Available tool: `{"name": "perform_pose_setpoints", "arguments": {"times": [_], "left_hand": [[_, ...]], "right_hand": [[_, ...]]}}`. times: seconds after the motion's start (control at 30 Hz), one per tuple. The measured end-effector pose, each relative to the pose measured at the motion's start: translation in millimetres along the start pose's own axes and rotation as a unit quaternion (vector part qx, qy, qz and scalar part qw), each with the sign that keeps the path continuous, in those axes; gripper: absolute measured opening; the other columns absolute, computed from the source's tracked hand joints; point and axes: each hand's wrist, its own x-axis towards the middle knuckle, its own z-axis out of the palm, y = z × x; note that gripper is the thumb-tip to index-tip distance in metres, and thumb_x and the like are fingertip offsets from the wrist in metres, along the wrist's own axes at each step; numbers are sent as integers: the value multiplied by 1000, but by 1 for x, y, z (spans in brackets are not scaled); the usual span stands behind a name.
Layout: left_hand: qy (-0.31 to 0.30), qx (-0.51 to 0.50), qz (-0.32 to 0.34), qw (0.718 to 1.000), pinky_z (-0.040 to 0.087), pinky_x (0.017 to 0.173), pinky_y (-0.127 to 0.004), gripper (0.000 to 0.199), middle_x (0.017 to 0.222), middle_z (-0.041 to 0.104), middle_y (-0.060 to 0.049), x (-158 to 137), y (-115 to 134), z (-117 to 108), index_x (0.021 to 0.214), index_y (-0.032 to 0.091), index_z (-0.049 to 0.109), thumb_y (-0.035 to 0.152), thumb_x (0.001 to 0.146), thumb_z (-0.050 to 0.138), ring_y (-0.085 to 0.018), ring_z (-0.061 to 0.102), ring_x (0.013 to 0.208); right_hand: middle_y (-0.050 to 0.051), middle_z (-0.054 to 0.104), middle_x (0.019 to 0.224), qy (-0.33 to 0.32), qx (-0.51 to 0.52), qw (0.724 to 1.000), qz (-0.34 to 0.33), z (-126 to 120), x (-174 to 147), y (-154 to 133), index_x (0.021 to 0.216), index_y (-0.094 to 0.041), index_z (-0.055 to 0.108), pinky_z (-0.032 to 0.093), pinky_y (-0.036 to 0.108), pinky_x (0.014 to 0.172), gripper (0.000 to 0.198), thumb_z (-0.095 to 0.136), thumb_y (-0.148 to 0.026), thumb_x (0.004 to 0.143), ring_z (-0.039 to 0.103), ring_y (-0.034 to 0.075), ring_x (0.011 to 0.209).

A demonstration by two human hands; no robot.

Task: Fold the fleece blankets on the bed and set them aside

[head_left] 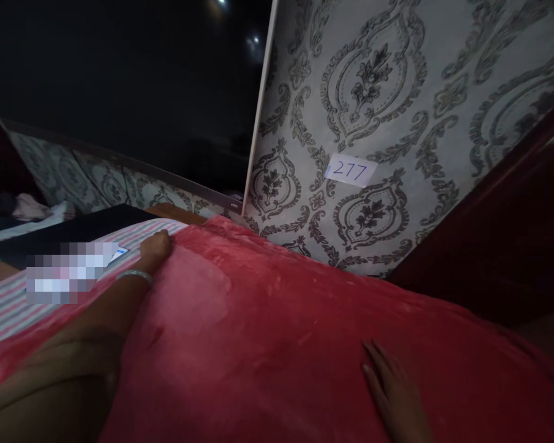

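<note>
A plush red blanket (277, 320) spreads across the middle and front of the view. At its far left edge my left hand (157, 247) is closed in a fist, with the blanket's edge at its fingers; what lies under the curled fingers is hidden. Beside that hand runs a striped pink, grey and white cloth (4, 311). My right hand (394, 391) lies flat on the blanket at the lower right, fingers stretched out and holding nothing. A bracelet (135, 275) circles my left wrist.
A large dark TV screen (133, 80) hangs above at the left. Patterned wallpaper (300, 104) carries a paper label (351, 170) reading 277. Dark red furniture (493, 246) slants in at the right. Beyond the striped cloth are a black surface (96, 224) and crumpled cloths (32, 212).
</note>
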Motion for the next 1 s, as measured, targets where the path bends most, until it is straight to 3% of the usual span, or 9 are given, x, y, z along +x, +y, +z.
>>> {"name": "perform_pose_setpoints", "arguments": {"times": [0.1,0.17,0.27,0.33,0.47,0.67,0.83,0.93,1.0], "left_hand": [[3,19,12,1000,51,90,-47,48,121,61,-34,-6,4,-9,121,-4,58,31,95,39,-40,62,115],[15,26,71,997,46,100,-46,51,135,54,-31,-22,6,-10,131,-2,53,31,96,36,-37,55,125],[-12,38,212,976,31,117,-41,58,155,43,-15,-57,1,2,145,15,48,45,95,42,-29,38,144],[-54,63,264,961,22,122,-44,63,162,34,-8,-77,-8,14,151,24,42,52,94,39,-27,27,150],[-74,102,215,969,13,122,-55,69,166,21,-13,-96,-31,21,157,18,28,52,97,25,-30,15,154],[-67,108,172,977,14,122,-54,70,165,23,-14,-125,-56,1,156,12,28,48,97,25,-27,17,154],[-34,110,148,982,11,122,-57,66,164,28,-11,-179,-104,-13,157,17,30,45,97,25,-28,17,154],[3,83,84,993,18,119,-61,65,162,31,-14,-212,-140,-22,155,18,34,45,96,28,-33,23,151],[25,69,50,996,27,116,-57,65,158,36,-19,-232,-158,-29,151,11,39,41,96,25,-35,31,147]], "right_hand": [[13,59,141,-2,-1,1000,-3,2,0,2,135,-19,61,39,56,111,61,30,-55,96,52,32,132],[13,59,141,-2,-1,1000,-2,4,0,3,134,-18,61,39,55,111,62,29,-55,96,52,32,132],[15,58,141,-4,-5,1000,-2,5,0,5,134,-16,61,39,55,111,65,28,-57,95,53,33,131],[15,58,140,-6,-10,1000,-3,4,1,5,133,-15,61,39,54,110,67,27,-58,94,53,33,130],[15,57,141,-18,-15,1000,1,2,3,3,133,-16,61,41,55,109,71,24,-60,93,52,34,131],[16,55,143,-28,-20,999,12,2,6,0,134,-16,61,41,58,108,72,20,-59,92,50,35,132],[15,53,146,-39,-40,998,19,2,7,-2,136,-16,59,42,57,107,71,19,-56,92,46,34,135],[15,51,148,-49,-54,997,20,1,8,-4,139,-16,57,42,55,107,69,20,-52,94,45,33,136],[14,50,148,-57,-63,996,21,0,9,-7,140,-17,56,42,53,107,65,22,-49,95,45,32,137]]}}
